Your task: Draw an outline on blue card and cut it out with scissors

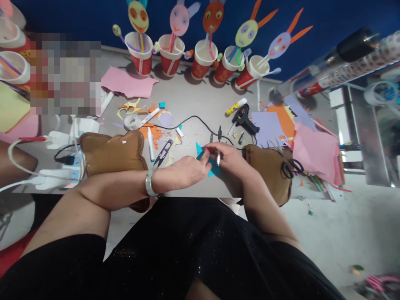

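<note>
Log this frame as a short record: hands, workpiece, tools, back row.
left hand: fingertips on blue paper
right hand: holding pen, fingertips at the same paper
workpiece: blue paper, partly hidden by fingers
tools: snips, glue gun, scissors on the right-hand brown cushion
back row: five red cups with paper-faced figures
</note>
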A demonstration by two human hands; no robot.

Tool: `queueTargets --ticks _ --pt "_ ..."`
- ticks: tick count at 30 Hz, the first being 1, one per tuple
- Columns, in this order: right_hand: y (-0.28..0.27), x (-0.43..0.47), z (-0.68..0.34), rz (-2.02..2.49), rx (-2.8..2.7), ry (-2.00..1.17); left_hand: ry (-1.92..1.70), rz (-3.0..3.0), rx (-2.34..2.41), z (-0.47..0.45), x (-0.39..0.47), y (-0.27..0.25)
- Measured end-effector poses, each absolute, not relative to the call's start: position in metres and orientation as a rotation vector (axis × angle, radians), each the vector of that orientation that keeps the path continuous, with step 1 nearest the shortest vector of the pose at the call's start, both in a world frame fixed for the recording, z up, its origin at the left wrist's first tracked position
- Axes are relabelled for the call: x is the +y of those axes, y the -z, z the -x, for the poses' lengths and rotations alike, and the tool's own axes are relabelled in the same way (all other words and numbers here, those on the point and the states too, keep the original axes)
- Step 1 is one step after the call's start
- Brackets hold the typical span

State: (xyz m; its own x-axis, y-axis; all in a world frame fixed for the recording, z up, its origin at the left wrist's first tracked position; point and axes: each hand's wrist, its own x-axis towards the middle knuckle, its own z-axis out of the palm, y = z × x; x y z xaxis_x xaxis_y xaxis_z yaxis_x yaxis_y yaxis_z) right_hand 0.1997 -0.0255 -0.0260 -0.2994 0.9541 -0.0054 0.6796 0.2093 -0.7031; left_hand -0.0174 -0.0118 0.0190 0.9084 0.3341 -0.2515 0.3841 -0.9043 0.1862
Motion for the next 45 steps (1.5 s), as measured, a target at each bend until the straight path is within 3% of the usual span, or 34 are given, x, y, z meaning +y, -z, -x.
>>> queueTargets --ticks 10,24,45 --pt "-0.026 0.007 -0.201 1.441 -1.873 -1.030 0.410 -2.709 0.515 0.017 -0.011 -0.028" --pt "-0.026 0.047 -0.182 1.487 -2.333 -1.156 0.393 -2.631 0.527 0.017 -0.008 -0.029" --pt "-0.008 0.040 -0.195 1.548 -2.179 -1.105 0.382 -2.644 0.518 0.018 -0.008 -0.024"
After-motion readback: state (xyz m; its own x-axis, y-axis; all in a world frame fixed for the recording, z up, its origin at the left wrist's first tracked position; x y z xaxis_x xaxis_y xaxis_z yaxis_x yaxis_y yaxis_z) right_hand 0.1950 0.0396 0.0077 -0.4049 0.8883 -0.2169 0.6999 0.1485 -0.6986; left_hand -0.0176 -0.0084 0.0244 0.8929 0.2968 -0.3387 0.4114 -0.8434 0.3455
